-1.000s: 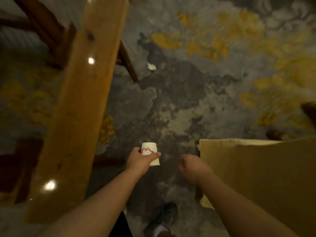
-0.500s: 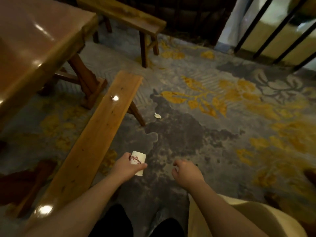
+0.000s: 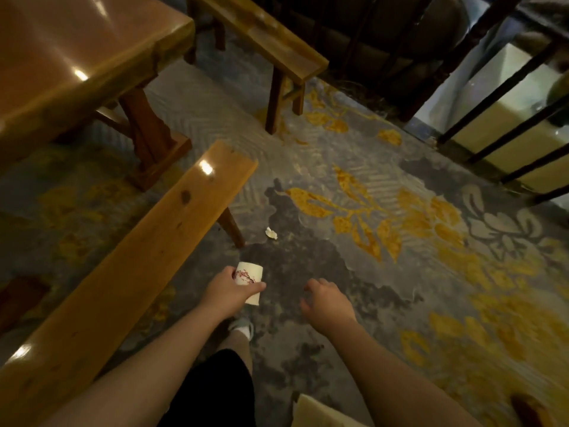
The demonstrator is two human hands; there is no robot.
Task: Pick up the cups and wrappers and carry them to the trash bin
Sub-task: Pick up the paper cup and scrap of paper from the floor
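Observation:
My left hand (image 3: 229, 289) is shut on a white paper cup (image 3: 250, 277) with a red branch print, held upside down above the carpet. My right hand (image 3: 326, 302) hangs beside it, about a hand's width to the right, fingers loosely curled and apart with nothing in them. A small crumpled white wrapper (image 3: 271, 233) lies on the carpet beyond both hands, just right of the near bench's leg.
A long wooden bench (image 3: 129, 272) runs along my left. Behind it stands a wooden table (image 3: 77, 57), with a second bench (image 3: 261, 35) farther back. Black railing bars (image 3: 498, 97) close the far right. A pale cardboard-like edge (image 3: 317, 412) shows at the bottom.
The view has tilted up from the floor, bringing the table, far bench and railing into sight. The pale box has slid down out of frame. My left hand keeps the cup.

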